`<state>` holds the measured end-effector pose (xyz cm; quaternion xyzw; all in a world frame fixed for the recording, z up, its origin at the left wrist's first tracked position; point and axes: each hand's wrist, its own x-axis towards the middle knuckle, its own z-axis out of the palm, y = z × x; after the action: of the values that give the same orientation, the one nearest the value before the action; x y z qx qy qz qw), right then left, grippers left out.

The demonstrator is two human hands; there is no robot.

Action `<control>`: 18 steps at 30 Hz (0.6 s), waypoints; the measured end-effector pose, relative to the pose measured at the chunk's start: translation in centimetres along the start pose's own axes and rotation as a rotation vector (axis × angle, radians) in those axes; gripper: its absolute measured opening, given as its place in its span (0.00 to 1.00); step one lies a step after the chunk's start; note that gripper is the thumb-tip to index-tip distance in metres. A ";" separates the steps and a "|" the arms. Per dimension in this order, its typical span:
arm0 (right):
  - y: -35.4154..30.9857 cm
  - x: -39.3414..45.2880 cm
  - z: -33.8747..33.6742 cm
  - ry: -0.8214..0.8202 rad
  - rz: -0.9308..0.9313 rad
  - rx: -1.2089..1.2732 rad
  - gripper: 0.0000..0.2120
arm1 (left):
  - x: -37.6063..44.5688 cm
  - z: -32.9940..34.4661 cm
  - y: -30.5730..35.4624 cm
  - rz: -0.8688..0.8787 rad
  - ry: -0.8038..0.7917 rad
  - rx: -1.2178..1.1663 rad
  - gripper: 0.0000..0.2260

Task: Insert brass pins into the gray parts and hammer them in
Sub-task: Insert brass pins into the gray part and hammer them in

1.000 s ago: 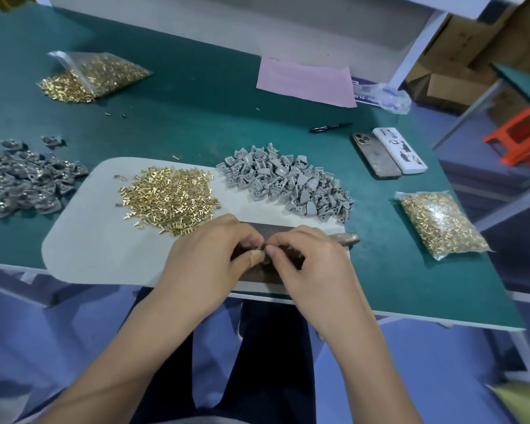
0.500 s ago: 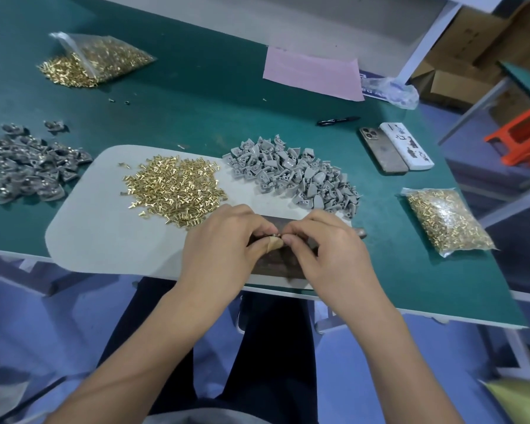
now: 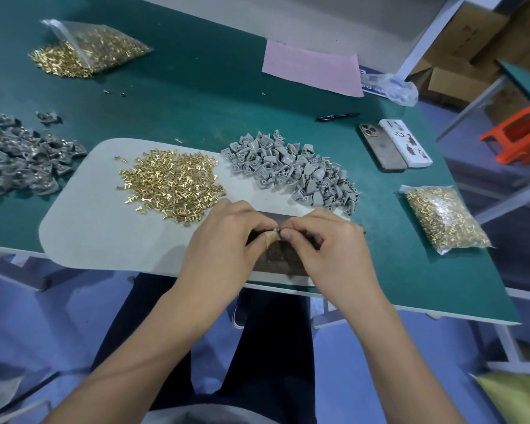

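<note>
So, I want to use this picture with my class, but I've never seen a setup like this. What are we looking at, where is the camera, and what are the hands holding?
There is no machine here: a person works with bare hands, and the one camera sits on their head, looking down.

The left hand and right hand meet over a dark block. Their fingers pinch one small piece between them; it is too hidden to tell exactly what it is.

On the green table lies a pale mat. On the mat are a heap of loose brass pins and a heap of light gray parts. Left of the mat is a darker gray pile. Two clear bags of pins lie at the far left and right, and two phones, a pen and pink paper lie farther back.
</note>
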<state>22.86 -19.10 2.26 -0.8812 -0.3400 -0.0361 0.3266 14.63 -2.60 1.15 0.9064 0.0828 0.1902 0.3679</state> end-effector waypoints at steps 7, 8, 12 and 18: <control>-0.1 -0.5 0.9 0.047 0.066 0.095 0.03 | 0.2 -0.2 -0.2 0.007 0.023 0.112 0.05; -0.1 -0.5 0.9 0.056 0.077 0.098 0.03 | 0.2 -0.2 -0.2 0.007 0.029 0.113 0.05; -0.7 -0.6 0.4 0.054 0.073 -0.037 0.03 | 0.0 0.0 -0.3 -0.006 0.048 0.085 0.04; -2.0 0.0 -0.6 0.029 -0.104 -0.399 0.04 | -0.1 -0.1 -0.3 -0.038 0.040 0.097 0.04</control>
<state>21.71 -18.34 3.87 -0.9090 -0.3664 -0.1321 0.1481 14.54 -2.37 0.98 0.9173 0.1167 0.1971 0.3256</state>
